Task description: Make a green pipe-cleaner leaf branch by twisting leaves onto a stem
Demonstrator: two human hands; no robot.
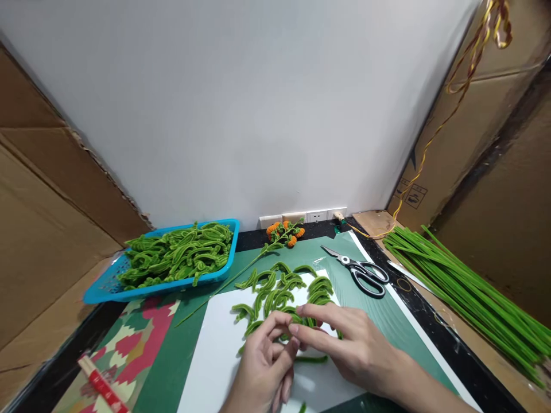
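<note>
Green fuzzy curls [319, 285] on white paper [210, 350] beneath left hand [266, 361] and right hand [355, 341], grip closure unclear.

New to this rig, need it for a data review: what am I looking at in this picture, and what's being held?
No robot here: these are a person's bare hands. There is one view, from a camera worn on the head, looking forward and down, so the left hand is on the left and the right hand on the right.

Between and behind them, curved fuzzy green pieces lie on a white sheet over a green mat. Beyond are a blue basket heaped with similar pieces, an orange-flowered stem and scissors. Long green stems lie at the right.

The fingers of both hands meet over the sheet; anything pinched there is too hidden to identify.
</note>
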